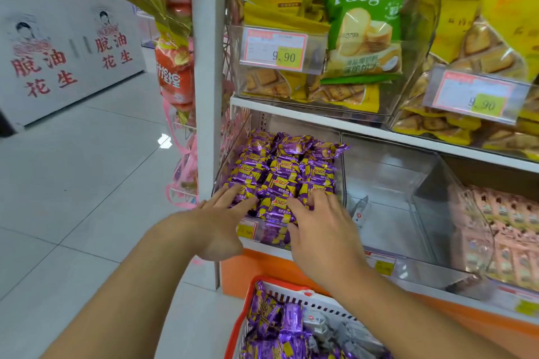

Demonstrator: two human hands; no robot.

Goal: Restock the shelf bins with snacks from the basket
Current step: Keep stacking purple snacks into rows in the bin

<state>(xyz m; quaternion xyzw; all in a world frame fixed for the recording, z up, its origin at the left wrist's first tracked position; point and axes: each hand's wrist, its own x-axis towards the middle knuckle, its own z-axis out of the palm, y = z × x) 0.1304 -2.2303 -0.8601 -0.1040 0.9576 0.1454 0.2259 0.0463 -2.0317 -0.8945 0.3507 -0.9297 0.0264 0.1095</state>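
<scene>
Purple foil snacks [280, 172] are filling the left bin [230, 154] at the middle of the frame, stacked in rough rows that run from the bin's front lip back toward the shelf wall. I am laying both hands on the front row. My left hand [221, 221] is resting with its fingers [233, 195] straight and spread over the packets at the bin's lower-left corner. My right hand [320, 227] is lying over the packets at the lower-right, its fingers [309, 201] slightly bent, and I cannot tell whether they are pinching a packet or only pressing on it.

The basket [291, 294] is sitting at the bottom centre of the frame, directly below my right wrist, with more of the purple snacks [271, 326] heaped at its left side and some grey packets [344, 335] to the right of them. So the next load is lying below and behind my fingers, toward the frame's bottom edge, and my right hand is the nearer one; the left would be reaching across. The packets in the basket are lying at mixed angles, so I judge no single long axis is guiding the pick.

The bin to the right [408, 189] is looking nearly bare, with only a packet or two low at its left.
</scene>
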